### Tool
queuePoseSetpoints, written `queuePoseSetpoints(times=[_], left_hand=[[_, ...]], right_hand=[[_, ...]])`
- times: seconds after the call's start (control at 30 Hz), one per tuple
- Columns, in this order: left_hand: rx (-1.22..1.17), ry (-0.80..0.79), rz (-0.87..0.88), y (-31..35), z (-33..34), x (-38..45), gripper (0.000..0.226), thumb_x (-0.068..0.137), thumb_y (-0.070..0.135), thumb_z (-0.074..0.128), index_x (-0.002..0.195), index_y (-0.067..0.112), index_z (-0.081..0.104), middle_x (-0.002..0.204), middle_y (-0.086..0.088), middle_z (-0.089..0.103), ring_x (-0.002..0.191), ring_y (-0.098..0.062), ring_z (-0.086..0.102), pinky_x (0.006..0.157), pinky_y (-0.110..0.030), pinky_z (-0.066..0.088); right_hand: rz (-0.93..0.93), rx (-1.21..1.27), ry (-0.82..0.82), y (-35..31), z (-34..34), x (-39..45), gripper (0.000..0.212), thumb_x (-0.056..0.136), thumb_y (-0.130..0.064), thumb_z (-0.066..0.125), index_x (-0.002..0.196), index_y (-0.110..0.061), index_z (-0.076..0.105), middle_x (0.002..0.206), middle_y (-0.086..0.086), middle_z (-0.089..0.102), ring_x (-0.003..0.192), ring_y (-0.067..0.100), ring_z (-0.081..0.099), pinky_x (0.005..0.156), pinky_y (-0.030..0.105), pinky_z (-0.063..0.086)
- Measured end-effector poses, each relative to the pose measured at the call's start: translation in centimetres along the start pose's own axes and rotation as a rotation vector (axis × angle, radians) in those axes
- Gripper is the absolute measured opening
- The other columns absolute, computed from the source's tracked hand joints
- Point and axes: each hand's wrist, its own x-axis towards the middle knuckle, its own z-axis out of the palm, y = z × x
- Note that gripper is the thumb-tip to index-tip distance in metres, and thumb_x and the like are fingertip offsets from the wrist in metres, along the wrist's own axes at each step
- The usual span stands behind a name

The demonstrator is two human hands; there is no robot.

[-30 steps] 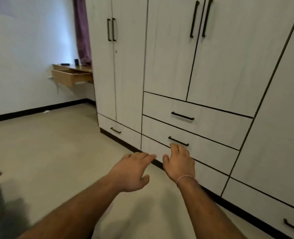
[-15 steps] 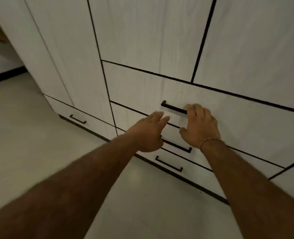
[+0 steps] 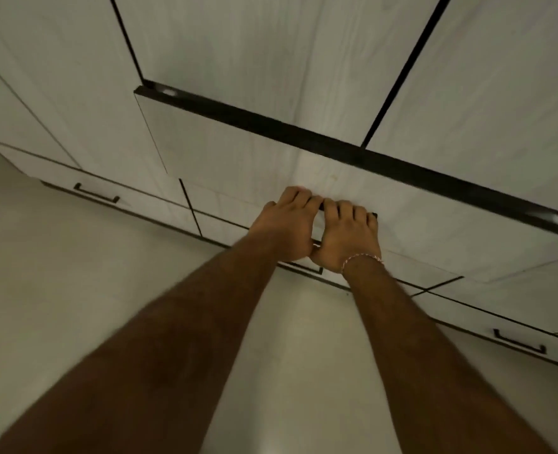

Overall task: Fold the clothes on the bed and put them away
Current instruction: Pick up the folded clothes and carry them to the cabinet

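Observation:
A pale wood-grain wardrobe fills the view. Its top drawer (image 3: 225,152) stands pulled out a little, showing a dark gap (image 3: 304,129) along its upper edge. My left hand (image 3: 286,224) and my right hand (image 3: 346,237) sit side by side on the drawer's black bar handle (image 3: 374,215), fingers curled over it. Most of the handle is hidden under the fingers. A thin bracelet circles my right wrist. No clothes and no bed are in view.
Below the open drawer are lower drawers with black handles (image 3: 304,268). Further drawers with handles sit at the left (image 3: 96,194) and right (image 3: 518,345). Wardrobe doors (image 3: 271,44) rise above. Beige floor (image 3: 74,290) lies beneath my arms.
I have come closer to the wardrobe. Both hands moved onto the top drawer's handle and curled round it, and the drawer has come out slightly.

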Motion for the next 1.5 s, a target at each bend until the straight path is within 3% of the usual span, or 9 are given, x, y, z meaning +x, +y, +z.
queuePoseSetpoints(times=[0.33, 0.43, 0.53, 0.67, 0.8, 0.93, 1.1, 1.27, 1.5], left_hand=[[-0.277, -0.292, -0.252, 7.0, -1.1, -23.3, 0.079, 0.087, 0.022, 0.066, 0.16, 0.023, 0.034, 0.167, -0.005, 0.03, 0.156, -0.026, 0.023, 0.121, -0.045, 0.036], [-0.214, -0.047, -0.178, 10.5, -3.6, -28.6, 0.045, 0.089, 0.024, 0.056, 0.133, 0.03, 0.064, 0.122, 0.003, 0.071, 0.112, -0.023, 0.066, 0.093, -0.038, 0.055], [-0.132, 0.19, -0.048, 11.6, -5.6, -30.8, 0.045, 0.083, 0.023, 0.06, 0.128, 0.025, 0.067, 0.123, 0.003, 0.067, 0.114, -0.023, 0.06, 0.094, -0.041, 0.051], [-0.006, -0.213, -0.129, 9.5, -5.9, -30.8, 0.058, 0.099, 0.044, 0.044, 0.154, 0.024, 0.041, 0.155, -0.003, 0.047, 0.146, -0.026, 0.038, 0.123, -0.052, 0.022], [0.001, -0.414, 0.031, 6.4, -5.9, -33.3, 0.061, 0.103, 0.054, 0.037, 0.156, 0.024, 0.037, 0.155, -0.002, 0.047, 0.142, -0.027, 0.04, 0.119, -0.048, 0.027], [-0.062, -0.561, 0.166, 4.1, -6.9, -35.5, 0.065, 0.104, 0.051, 0.042, 0.162, 0.025, 0.028, 0.169, 0.0, 0.028, 0.154, -0.023, 0.024, 0.126, -0.045, 0.016], [-0.241, -0.617, 0.038, 4.2, -7.9, -33.1, 0.058, 0.106, 0.052, 0.043, 0.158, 0.028, 0.037, 0.154, 0.001, 0.051, 0.142, -0.023, 0.043, 0.119, -0.046, 0.029], [-0.745, -0.431, -0.323, 4.2, -8.4, -32.1, 0.045, 0.104, 0.041, 0.056, 0.148, 0.028, 0.05, 0.127, 0.001, 0.069, 0.116, -0.019, 0.065, 0.103, -0.032, 0.049], [-1.168, 0.132, -0.681, 3.4, -9.8, -35.5, 0.046, 0.103, 0.018, 0.061, 0.147, 0.025, 0.048, 0.115, 0.0, 0.074, 0.102, -0.012, 0.072, 0.087, -0.019, 0.051]], right_hand=[[-0.227, 0.278, -0.138, -3.3, -4.0, -25.2, 0.092, 0.075, -0.031, 0.072, 0.158, -0.02, 0.032, 0.159, 0.009, 0.038, 0.146, 0.033, 0.035, 0.118, 0.052, 0.034], [-0.25, 0.347, 0.097, -2.9, -8.0, -30.6, 0.079, 0.078, -0.024, 0.066, 0.154, -0.02, 0.042, 0.157, 0.008, 0.042, 0.144, 0.03, 0.037, 0.119, 0.048, 0.033], [-0.179, 0.281, 0.018, -1.3, -10.6, -31.0, 0.075, 0.089, -0.034, 0.065, 0.157, -0.018, 0.038, 0.16, 0.011, 0.039, 0.143, 0.032, 0.036, 0.119, 0.045, 0.033], [-0.016, 0.332, -0.642, 1.1, -9.9, -30.4, 0.056, 0.107, -0.048, 0.043, 0.156, -0.022, 0.041, 0.157, 0.01, 0.045, 0.142, 0.033, 0.044, 0.117, 0.041, 0.036], [0.048, 0.3, -0.597, -0.2, -8.7, -32.7, 0.035, 0.108, -0.047, 0.034, 0.11, -0.031, 0.064, 0.118, 0.002, 0.068, 0.111, 0.028, 0.063, 0.094, 0.039, 0.05], [0.109, 0.209, -0.573, -2.4, -8.5, -35.1, 0.036, 0.107, -0.047, 0.028, 0.107, -0.031, 0.061, 0.113, -0.001, 0.065, 0.106, 0.027, 0.061, 0.088, 0.039, 0.047], [0.167, 0.25, -0.678, -2.2, -8.1, -34.4, 0.037, 0.107, -0.049, 0.032, 0.115, -0.027, 0.06, 0.122, 0.004, 0.064, 0.113, 0.029, 0.06, 0.095, 0.042, 0.048], [0.168, 0.525, -0.663, -3.1, -9.3, -31.3, 0.053, 0.105, -0.052, 0.045, 0.149, -0.023, 0.049, 0.149, 0.003, 0.052, 0.135, 0.024, 0.051, 0.114, 0.039, 0.04], [0.111, 1.013, -0.694, -11.7, -12.9, -25.4, 0.028, 0.105, -0.038, 0.053, 0.132, -0.036, 0.058, 0.128, -0.008, 0.063, 0.121, 0.013, 0.06, 0.105, 0.035, 0.047]])
